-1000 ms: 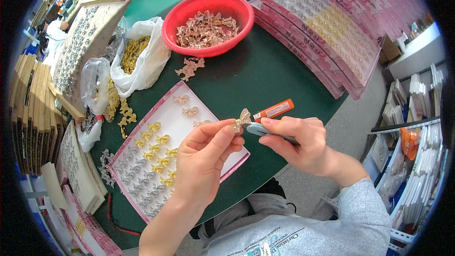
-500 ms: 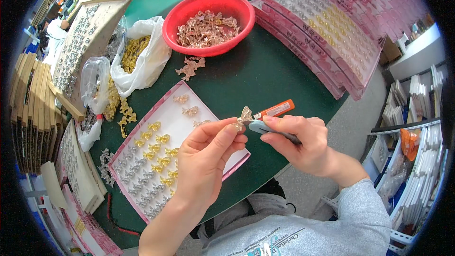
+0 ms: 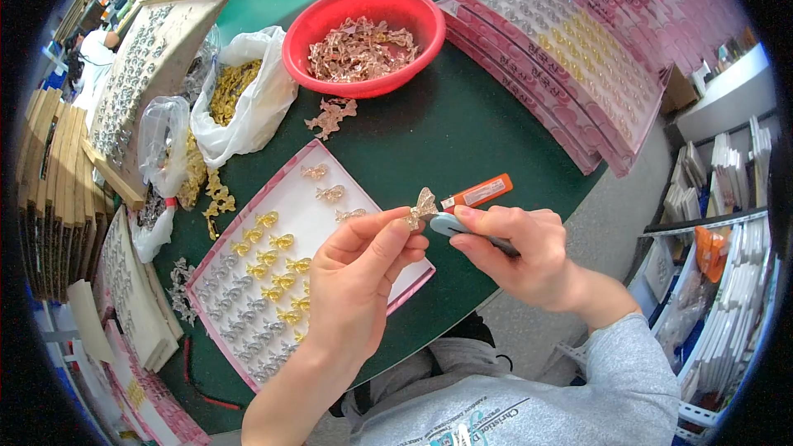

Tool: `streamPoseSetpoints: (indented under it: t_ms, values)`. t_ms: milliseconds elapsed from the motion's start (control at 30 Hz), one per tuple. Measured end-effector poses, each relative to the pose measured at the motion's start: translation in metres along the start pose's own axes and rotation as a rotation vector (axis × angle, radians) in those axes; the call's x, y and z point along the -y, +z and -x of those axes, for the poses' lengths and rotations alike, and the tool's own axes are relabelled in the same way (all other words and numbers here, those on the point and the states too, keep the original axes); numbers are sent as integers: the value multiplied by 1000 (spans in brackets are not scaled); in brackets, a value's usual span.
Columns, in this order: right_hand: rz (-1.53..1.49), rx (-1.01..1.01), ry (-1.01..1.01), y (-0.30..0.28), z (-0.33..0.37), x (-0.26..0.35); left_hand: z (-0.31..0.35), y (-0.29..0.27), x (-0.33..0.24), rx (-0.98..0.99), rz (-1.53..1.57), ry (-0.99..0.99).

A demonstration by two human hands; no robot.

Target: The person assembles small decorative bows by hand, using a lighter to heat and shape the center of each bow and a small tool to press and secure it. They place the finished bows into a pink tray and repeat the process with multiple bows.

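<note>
Between the thumb and fingers of my left hand point(image 3: 363, 260) is a small rose-gold bow-shaped ornament point(image 3: 424, 205), held above the tray's right side. My right hand point(image 3: 520, 252) is closed around a pale blue and dark grey pliers-like hand tool point(image 3: 448, 225), whose tip meets the bow's right edge; its jaws are mostly hidden. Beneath my left hand, a white tray with a pink rim point(image 3: 277, 186) holds rows of silver ornaments point(image 3: 239, 306), gold ornaments point(image 3: 282, 241) and a few rose-gold ones point(image 3: 330, 193).
A red bowl point(image 3: 299, 73) of rose-gold pieces stands beyond the tray, with a loose cluster point(image 3: 332, 118) beside it. Bags of gold pieces point(image 3: 273, 107) lie to the left. Stacked pink-edged trays point(image 3: 529, 74) fill the back right. A flat orange item point(image 3: 483, 191) lies behind my right hand.
The bow and the tool's tip have shifted very slightly left, still together. Both hands keep their hold.
</note>
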State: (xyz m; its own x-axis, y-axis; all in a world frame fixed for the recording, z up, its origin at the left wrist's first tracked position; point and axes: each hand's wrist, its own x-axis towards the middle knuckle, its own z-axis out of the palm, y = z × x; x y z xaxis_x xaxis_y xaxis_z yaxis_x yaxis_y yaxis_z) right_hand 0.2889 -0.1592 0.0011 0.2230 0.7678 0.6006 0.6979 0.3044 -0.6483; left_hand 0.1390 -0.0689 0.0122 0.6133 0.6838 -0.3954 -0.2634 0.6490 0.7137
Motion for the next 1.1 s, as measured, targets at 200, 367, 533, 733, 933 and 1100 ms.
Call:
streamPoseSetpoints:
  t_ms: [200, 367, 533, 733, 933, 1100]
  values:
    - [-3, 18, 1, 2, 2, 1, 1, 0, 2, 1, 8, 29]
    - [-21, -15, -7, 1, -1, 4, 5, -1, 2, -24, 6, 47]
    - [-6, -19, -70, 2, -2, -1, 4, 0, 3, -37, 21, 46]
    - [46, 52, -117, 1, -3, 1, 5, -1, 3, -35, 14, 57]
    - [86, 52, -145, 2, -2, -1, 5, 1, 3, -41, 8, 48]
    - [134, 41, -174, 4, 0, -3, 5, 0, 3, -27, 39, 27]
